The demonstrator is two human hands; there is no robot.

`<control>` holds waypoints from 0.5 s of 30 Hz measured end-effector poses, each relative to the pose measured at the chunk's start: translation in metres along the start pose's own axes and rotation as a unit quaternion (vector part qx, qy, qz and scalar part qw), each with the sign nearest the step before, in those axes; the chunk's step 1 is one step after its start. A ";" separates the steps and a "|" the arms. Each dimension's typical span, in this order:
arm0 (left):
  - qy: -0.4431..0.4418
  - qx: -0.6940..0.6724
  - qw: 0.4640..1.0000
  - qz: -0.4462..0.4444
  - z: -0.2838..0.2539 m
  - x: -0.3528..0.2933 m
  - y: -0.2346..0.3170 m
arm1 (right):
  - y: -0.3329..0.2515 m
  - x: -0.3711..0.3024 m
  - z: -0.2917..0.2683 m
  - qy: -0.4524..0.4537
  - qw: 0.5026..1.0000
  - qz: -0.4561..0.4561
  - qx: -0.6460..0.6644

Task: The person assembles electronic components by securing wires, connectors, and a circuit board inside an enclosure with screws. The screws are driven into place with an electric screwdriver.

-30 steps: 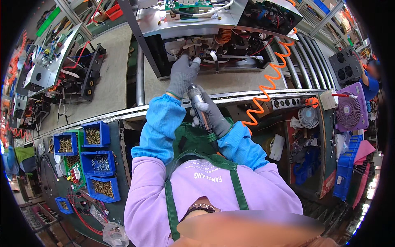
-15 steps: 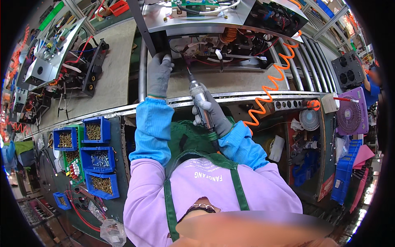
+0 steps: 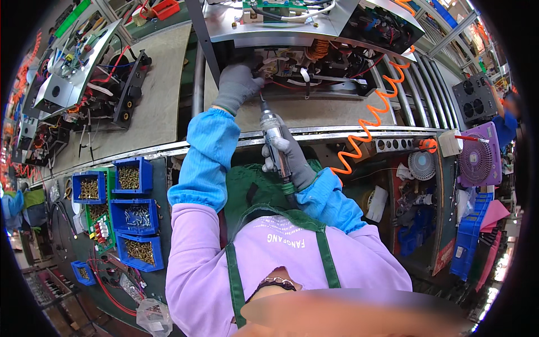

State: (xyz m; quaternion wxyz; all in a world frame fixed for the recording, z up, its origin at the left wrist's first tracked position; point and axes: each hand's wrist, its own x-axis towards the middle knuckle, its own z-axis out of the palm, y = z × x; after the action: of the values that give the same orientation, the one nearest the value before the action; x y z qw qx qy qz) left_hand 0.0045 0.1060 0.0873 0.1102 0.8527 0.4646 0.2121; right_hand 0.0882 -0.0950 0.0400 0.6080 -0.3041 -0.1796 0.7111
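My right hand [image 3: 293, 159], in a grey glove, is wrapped round a power screwdriver [image 3: 275, 135], its bit directed up into an open metal chassis [image 3: 337, 94]. Close to that bit, my left hand [image 3: 238, 87], also gloved, reaches in at the chassis's left end. Its fingers are bent and closed; whatever they hold is hidden among the parts. Wires, a copper-coloured coil [image 3: 318, 49] and a white cable tie [image 3: 305, 74] show inside. Over the chassis stands a bright metal panel [image 3: 275, 27] carrying a green circuit board [image 3: 281, 7].
Blue bins [image 3: 135, 218] of screws stand at left. A second opened unit [image 3: 84, 95] sits on the bench further left. An orange coiled hose [image 3: 365, 121] runs across the right side, before metal rollers [image 3: 424, 92]. A purple fan [image 3: 479, 154] stands far right.
My left hand has moved right and deeper into the chassis, toward the screwdriver's bit. The right hand and screwdriver have barely shifted.
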 end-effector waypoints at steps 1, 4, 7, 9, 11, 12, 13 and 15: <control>-0.001 0.000 1.000 0.001 -0.001 0.001 0.000 | 0.001 0.000 0.000 0.001 1.000 -0.007 0.007; 0.022 0.033 0.999 0.019 -0.001 0.002 0.002 | 0.002 0.001 0.003 0.000 1.000 -0.007 -0.006; 0.042 0.037 0.998 -0.006 0.010 0.004 0.000 | 0.007 0.003 0.004 0.012 1.000 -0.025 -0.012; 0.139 -0.044 0.989 0.003 0.021 0.002 -0.011 | 0.012 0.004 0.005 0.019 0.999 -0.026 -0.016; 0.149 -0.068 0.987 0.000 0.027 0.005 -0.018 | 0.019 0.004 0.010 0.032 0.999 -0.034 -0.009; 0.161 -0.090 0.983 -0.006 0.027 0.006 -0.020 | 0.022 0.005 0.015 0.033 0.999 -0.036 -0.008; 0.160 -0.089 0.983 -0.004 0.028 0.007 -0.021 | 0.025 0.007 0.022 0.048 0.998 -0.043 -0.017; 0.184 -0.108 0.977 0.008 0.028 0.007 -0.020 | 0.029 0.008 0.029 0.062 0.994 -0.059 -0.067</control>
State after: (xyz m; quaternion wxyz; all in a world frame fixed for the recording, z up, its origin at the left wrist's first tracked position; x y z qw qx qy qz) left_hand 0.0062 0.1231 0.0570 0.1126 0.7858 0.4448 0.4147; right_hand 0.0471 -0.0900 0.0417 0.6372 -0.3764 -0.2061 0.6401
